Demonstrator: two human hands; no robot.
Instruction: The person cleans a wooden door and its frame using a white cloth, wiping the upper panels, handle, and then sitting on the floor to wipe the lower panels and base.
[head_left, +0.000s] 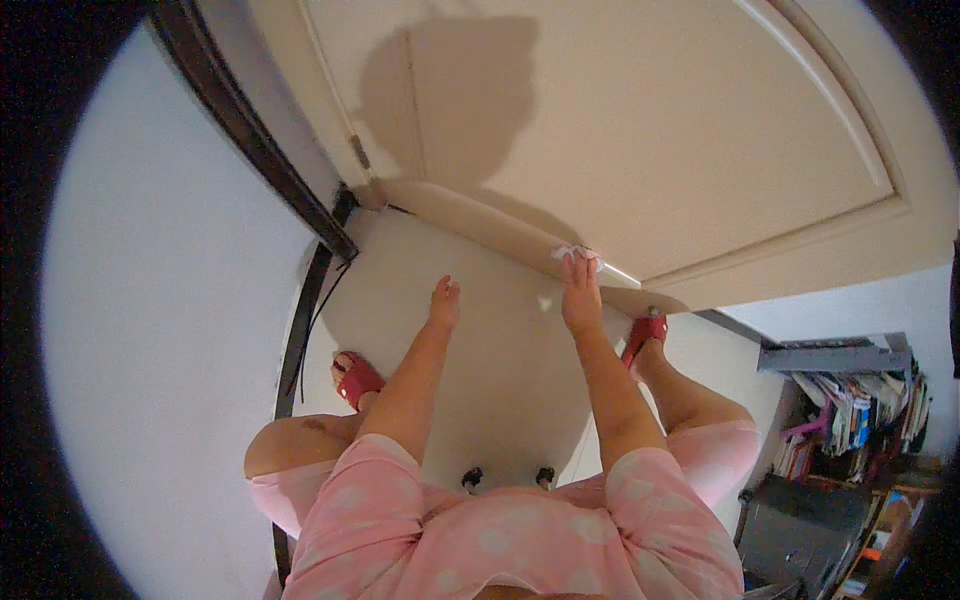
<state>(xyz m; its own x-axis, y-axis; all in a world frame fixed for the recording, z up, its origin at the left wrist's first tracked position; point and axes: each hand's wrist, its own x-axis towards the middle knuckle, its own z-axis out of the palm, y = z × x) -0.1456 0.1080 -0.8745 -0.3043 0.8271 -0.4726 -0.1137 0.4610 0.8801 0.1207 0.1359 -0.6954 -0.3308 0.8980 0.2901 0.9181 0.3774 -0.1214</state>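
A cream panel door (675, 150) stands before me. My right hand (581, 300) presses a crumpled white cloth (568, 253) against the raised moulding low on the door, fingers laid flat over it. My left hand (445, 301) hangs above the pale floor (502, 360), apart from the door. Its fingers are slightly bent, and nothing shows in them.
Red slippers (360, 381) are on my feet. A dark door frame (255, 135) and thin black cable (322, 315) lie left, beside a white wall (172, 337). Two casters (471, 478) show below me. Papers fill a rack (840, 360) at right.
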